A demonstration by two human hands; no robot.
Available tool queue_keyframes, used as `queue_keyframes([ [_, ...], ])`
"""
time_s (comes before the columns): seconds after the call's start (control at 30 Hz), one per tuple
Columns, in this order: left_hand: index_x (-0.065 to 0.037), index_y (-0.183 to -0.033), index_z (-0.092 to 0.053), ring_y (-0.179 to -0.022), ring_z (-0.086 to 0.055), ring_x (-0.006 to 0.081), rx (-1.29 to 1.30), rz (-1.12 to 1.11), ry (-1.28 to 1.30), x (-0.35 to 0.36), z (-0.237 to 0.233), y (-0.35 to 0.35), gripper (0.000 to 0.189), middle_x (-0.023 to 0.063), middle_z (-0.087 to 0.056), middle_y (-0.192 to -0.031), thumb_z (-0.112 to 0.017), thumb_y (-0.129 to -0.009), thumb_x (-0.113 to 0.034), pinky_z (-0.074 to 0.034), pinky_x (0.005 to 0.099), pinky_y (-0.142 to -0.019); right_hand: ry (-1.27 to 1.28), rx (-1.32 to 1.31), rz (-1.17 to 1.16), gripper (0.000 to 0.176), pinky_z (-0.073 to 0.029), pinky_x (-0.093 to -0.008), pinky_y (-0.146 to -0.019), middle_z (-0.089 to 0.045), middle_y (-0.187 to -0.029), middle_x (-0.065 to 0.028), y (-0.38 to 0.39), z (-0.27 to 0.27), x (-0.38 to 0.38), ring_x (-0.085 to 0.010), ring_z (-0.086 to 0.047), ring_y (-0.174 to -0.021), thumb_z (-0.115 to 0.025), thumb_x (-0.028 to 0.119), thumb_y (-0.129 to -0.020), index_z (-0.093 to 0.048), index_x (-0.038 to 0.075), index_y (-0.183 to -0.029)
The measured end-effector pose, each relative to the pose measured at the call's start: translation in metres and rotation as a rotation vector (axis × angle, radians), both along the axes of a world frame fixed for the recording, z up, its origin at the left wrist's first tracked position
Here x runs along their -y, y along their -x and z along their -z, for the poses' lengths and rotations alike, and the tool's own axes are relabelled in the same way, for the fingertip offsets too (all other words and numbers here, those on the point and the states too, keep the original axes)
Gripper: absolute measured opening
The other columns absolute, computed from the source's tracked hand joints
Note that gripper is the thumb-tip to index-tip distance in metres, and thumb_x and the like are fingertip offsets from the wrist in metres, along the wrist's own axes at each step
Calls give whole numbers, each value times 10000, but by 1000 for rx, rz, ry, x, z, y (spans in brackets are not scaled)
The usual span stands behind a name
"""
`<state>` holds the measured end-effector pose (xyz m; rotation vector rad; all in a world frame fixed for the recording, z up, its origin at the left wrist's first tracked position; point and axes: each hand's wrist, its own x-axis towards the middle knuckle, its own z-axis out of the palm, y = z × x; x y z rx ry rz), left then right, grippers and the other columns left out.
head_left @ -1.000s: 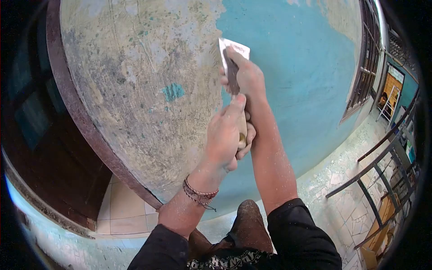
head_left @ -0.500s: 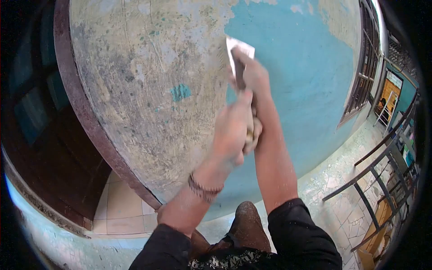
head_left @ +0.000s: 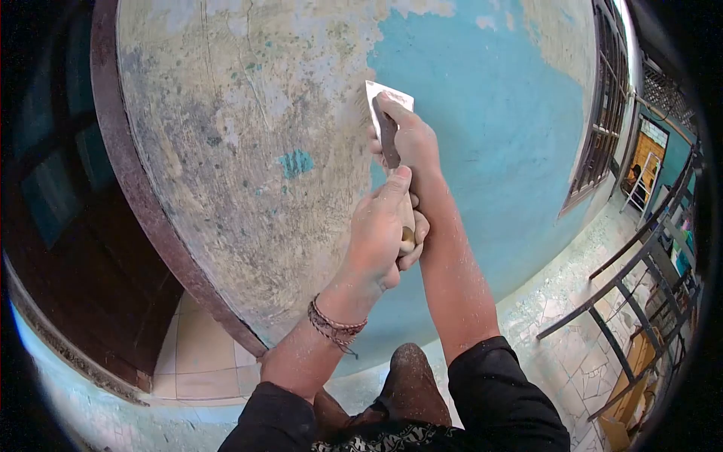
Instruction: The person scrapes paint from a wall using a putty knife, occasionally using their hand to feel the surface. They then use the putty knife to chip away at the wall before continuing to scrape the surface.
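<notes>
A paint scraper [head_left: 387, 139] with a pale, flat blade and a dark shank is held tilted up against the wall [head_left: 233, 173]. My right hand [head_left: 416, 143] grips it high up, just under the blade, with the thumb laid along it. Lower down, my left hand [head_left: 376, 230] is wrapped around the handle, whose brass-coloured end shows below the fingers. The blade meets the edge between blue paint [head_left: 489, 143] and the bare, mottled grey-beige surface. A small blue paint patch [head_left: 296, 163] remains left of the scraper. Pale dust covers both forearms.
A dark door [head_left: 75, 203] with a maroon frame [head_left: 139, 181] stands at left. On the right are a barred window [head_left: 606, 98] and a black metal frame [head_left: 602, 316] over a broken-tile floor [head_left: 557, 331]. Cardboard [head_left: 629, 399] lies by the frame.
Both hands and the scraper have moved down a little along the paint edge. The view has shifted slightly too. The grip looks the same.
</notes>
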<state>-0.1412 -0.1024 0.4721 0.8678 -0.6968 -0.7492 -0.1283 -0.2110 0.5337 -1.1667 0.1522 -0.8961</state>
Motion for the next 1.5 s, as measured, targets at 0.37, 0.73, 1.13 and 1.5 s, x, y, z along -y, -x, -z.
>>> queue_keyframes([
  [0.37, -61, -884, -468, -287, -348, 152, 12, -31, -40, -5, -19, -2, 395, 74, -502, -549, -490, -988, -441, -218, 258, -262, 68, -2, 14, 343, -437, -289, -529, -649, -787, -39, 1, -11, -5, -115, -571, -573, -642, 354, -880, -639, 54, -1047],
  [0.73, -71, -869, -469, -302, -352, 147, 7, 10, -15, 1, -22, -3, 382, 67, -502, -571, -491, -988, -433, -224, 253, -264, 90, 38, 41, 389, -490, -328, -551, -662, -784, -114, 0, -15, -3, -181, -623, -613, -622, 289, -874, -613, -42, -1078],
  [1.13, -64, -882, -476, -332, -387, 132, -19, -41, 9, 13, -36, -2, 338, 62, -500, -588, -492, -989, -385, -258, 252, -258, 96, 44, 71, 352, -490, -338, -548, -666, -787, -115, -6, -31, 17, -186, -621, -608, -619, 299, -876, -632, -4, -1055],
  [1.5, -74, -972, -476, -412, -451, 129, 71, -5, 85, 24, -52, -6, 279, 52, -517, -707, -474, -1001, -351, -279, 255, -279, 109, 144, -17, 325, -437, -286, -461, -620, -789, -71, -6, -46, 25, -123, -554, -560, -642, 314, -900, -605, 30, -1054],
])
